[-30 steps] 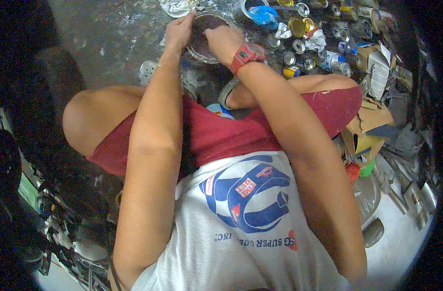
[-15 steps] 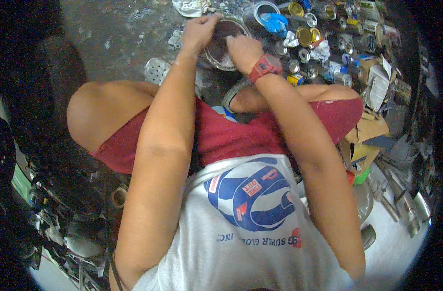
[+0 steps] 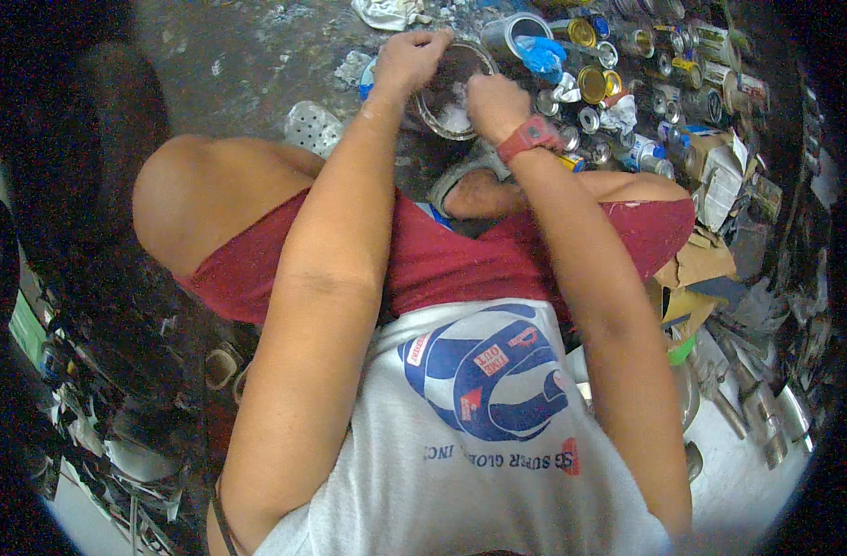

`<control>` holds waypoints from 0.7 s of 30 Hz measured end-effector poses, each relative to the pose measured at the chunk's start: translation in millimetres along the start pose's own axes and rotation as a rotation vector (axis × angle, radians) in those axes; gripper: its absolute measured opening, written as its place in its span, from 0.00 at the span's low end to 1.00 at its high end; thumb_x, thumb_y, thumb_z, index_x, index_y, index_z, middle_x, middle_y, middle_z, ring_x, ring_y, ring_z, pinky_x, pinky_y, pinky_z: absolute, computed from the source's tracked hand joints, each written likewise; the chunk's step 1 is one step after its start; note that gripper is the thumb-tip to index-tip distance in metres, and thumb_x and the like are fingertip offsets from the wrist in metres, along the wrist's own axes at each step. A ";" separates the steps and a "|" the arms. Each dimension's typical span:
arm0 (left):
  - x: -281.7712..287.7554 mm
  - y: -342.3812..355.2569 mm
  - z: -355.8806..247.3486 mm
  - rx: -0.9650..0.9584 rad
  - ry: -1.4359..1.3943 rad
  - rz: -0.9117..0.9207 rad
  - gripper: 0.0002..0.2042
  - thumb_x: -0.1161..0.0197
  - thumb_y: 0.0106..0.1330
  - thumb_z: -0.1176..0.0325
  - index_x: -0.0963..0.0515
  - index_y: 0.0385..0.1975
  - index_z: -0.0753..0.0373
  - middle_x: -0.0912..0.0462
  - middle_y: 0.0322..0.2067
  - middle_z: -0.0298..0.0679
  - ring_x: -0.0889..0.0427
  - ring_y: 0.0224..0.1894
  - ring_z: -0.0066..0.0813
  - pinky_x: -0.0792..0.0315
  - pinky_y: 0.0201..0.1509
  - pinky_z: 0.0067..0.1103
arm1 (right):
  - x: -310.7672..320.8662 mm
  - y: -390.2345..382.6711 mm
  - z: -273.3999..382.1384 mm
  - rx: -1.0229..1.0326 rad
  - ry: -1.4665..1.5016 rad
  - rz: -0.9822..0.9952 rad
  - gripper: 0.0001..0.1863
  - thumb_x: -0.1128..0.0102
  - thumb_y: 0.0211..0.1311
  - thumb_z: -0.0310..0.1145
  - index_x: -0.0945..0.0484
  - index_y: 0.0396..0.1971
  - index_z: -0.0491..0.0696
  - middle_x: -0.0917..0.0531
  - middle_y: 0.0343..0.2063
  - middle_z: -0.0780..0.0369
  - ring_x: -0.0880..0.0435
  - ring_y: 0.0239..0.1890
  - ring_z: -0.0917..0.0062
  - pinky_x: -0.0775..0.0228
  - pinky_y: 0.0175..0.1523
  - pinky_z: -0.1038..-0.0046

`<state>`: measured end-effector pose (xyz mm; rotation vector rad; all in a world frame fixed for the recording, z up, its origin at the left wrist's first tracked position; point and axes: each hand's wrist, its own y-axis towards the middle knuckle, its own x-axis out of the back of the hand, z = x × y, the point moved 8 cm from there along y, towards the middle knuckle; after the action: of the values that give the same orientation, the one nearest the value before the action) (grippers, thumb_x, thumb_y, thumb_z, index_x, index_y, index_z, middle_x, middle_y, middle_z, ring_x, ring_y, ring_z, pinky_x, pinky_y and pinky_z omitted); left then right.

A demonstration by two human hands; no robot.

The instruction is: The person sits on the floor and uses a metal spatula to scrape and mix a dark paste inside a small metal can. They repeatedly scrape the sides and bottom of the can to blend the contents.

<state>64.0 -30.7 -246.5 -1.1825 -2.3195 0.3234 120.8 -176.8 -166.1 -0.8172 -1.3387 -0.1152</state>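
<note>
A round open can (image 3: 434, 126) with a dark inside and a whitish patch in it stands on the floor beyond my feet. My left hand (image 3: 412, 63) is closed on the can's far left rim, fingers bent over the edge. Closed in a fist, my right hand (image 3: 497, 104) is at the can's right rim, knuckles toward the opening. Whatever it holds is hidden by the fingers. A red watch (image 3: 529, 137) is on my right wrist.
To the right stand several used cans and tins, one grey can (image 3: 505, 35) with a blue glove or cloth (image 3: 540, 57) over its edge. A white rag (image 3: 388, 13) lies beyond my left hand. Torn cardboard (image 3: 700, 259) lies by my right knee.
Both hands and the can appear slightly farther right in view, along with the surroundings. The whitish patch inside the can shows more. Something blue now shows beside my left wrist.
</note>
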 end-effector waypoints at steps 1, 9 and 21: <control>0.4 -1.1 1.4 0.013 0.010 0.005 0.33 0.32 0.71 0.34 0.08 0.54 0.62 0.05 0.48 0.49 0.07 0.51 0.43 0.19 0.61 0.33 | -4.3 0.1 9.0 0.003 0.032 -0.023 0.13 0.42 0.74 0.33 0.08 0.42 0.46 0.06 0.39 0.48 0.04 0.42 0.51 0.10 0.44 0.49; 28.5 -0.2 13.6 -0.055 0.051 -0.166 0.31 0.37 0.71 0.31 0.05 0.48 0.55 0.06 0.47 0.53 0.10 0.53 0.57 0.21 0.65 0.42 | 46.4 -31.2 11.4 0.122 -0.104 -0.099 0.13 0.44 0.77 0.33 0.11 0.43 0.45 0.06 0.34 0.51 0.04 0.37 0.53 0.11 0.38 0.52; 74.3 -58.8 70.2 0.308 -0.161 -0.581 0.38 0.57 0.84 0.32 0.08 0.47 0.61 0.06 0.46 0.51 0.10 0.54 0.53 0.22 0.62 0.42 | 29.9 -22.7 -2.5 0.083 0.685 -0.145 0.20 0.40 0.71 0.36 0.09 0.56 0.46 0.08 0.41 0.44 0.06 0.44 0.50 0.14 0.55 0.53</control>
<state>-50.5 -4.2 -255.6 -0.3212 -2.5081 0.5463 119.2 -183.6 -129.2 -0.5347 -0.7439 -0.4126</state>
